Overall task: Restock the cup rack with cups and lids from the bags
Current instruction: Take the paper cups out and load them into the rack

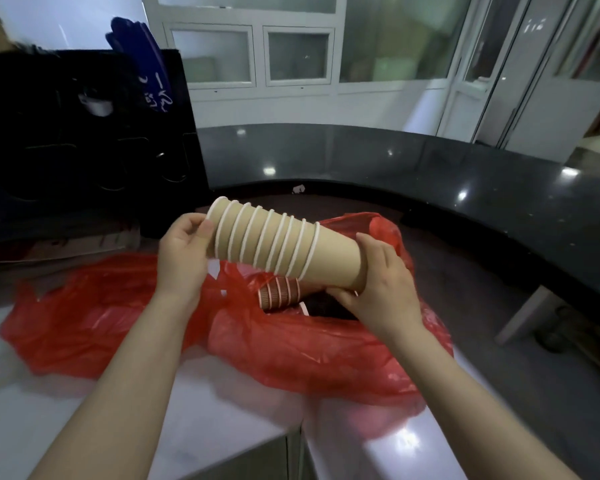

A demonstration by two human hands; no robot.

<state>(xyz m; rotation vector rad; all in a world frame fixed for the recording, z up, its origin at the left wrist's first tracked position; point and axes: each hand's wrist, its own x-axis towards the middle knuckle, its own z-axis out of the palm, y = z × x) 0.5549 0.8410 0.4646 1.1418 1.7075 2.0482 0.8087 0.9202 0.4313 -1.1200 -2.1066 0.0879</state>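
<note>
Head camera looks down on a stack of tan paper cups (281, 245) with white rims, held in the air on its side. The wide rim end is raised to the left and the narrow base end is lower to the right. The left hand (184, 251) grips the rim end, its fingers curled around the outermost cup. The right hand (378, 282) holds the base end, with its thumb laid over the top and its fingers wrapped underneath.

Directly below the stack, a red plastic bag (309, 348) lies open across the middle of the pale counter (49, 427). A shorter stack of ribbed reddish-brown cups (279, 293) lies on its side in the mouth of the bag, just under the right hand. A second red bag (84, 313) is spread flat beside it toward the counter's left edge.

At the far left corner stands a black cup rack (84, 143), with a blue printed item (142, 64) poking up behind its top. Beyond the counter's far edge, a dark glossy ledge (430, 168) curves round to the right.
</note>
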